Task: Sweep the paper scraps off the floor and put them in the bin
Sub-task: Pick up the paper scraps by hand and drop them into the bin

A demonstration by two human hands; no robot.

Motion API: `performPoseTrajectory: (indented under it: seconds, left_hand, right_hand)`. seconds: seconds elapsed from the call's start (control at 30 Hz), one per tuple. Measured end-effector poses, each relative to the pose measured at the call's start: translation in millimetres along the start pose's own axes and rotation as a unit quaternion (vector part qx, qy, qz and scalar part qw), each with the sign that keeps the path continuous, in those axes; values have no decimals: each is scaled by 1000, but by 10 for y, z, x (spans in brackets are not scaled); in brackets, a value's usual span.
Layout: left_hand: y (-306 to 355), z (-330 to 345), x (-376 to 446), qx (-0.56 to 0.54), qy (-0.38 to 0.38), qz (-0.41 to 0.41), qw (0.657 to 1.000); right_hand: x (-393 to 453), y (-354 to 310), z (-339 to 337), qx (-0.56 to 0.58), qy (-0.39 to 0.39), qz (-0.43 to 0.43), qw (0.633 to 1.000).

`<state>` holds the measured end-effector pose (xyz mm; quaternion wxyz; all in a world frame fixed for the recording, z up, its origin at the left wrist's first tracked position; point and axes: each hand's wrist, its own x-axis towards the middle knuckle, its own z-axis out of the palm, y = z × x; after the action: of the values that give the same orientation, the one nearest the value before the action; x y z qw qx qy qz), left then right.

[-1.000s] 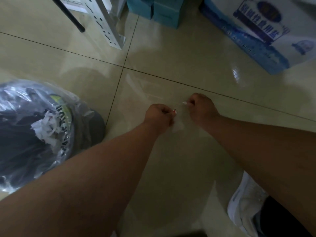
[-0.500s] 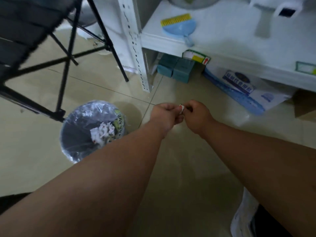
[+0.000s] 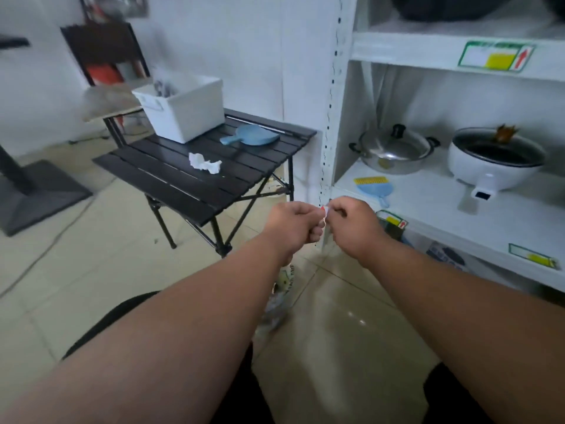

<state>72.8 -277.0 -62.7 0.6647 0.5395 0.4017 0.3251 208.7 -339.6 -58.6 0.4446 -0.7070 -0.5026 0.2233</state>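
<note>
My left hand [image 3: 295, 226] and my right hand [image 3: 351, 224] are held up together at chest height, and both pinch one small white paper scrap [image 3: 326, 212] with a red edge between their fingertips. Only a strip of the bin's [image 3: 279, 296] clear plastic liner shows below my left forearm; the rest is hidden. A small blue brush with yellow bristles [image 3: 373, 188] lies on the white shelf [image 3: 428, 215]. A blue dustpan [image 3: 250, 137] and a crumpled white paper [image 3: 204, 162] lie on the black folding table [image 3: 183, 175].
A white tub [image 3: 183, 110] stands on the table. The shelf holds a steel lidded pot [image 3: 393, 149] and a white electric cooker [image 3: 495, 159]. A dark stand base [image 3: 33, 191] sits on the tiled floor at the left. A brown chair stands by the back wall.
My view has risen from the floor and bin to the table and shelf. Both hands have come up together, still pinching the scrap. The bin has dropped almost out of sight.
</note>
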Motion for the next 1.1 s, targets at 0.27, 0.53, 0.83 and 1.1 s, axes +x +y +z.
performPoseTrajectory:
  seconds: [0.27, 0.53, 0.83, 1.1]
  left_hand:
    - [519, -758, -530, -2, 96, 54, 994]
    - [581, -1154, -584, 16, 147, 62, 987]
    - [54, -1410, 87, 32, 156, -9, 987]
    - [69, -1382, 450, 69, 111, -37, 991]
  right_hand:
    - [-99, -1007, 372, 73, -99, -22, 992]
    - [26, -1053, 775, 125, -139, -33, 982]
    - [478, -383, 1230, 91, -180, -13, 979]
    - [803, 7, 1206, 66, -173, 17, 982]
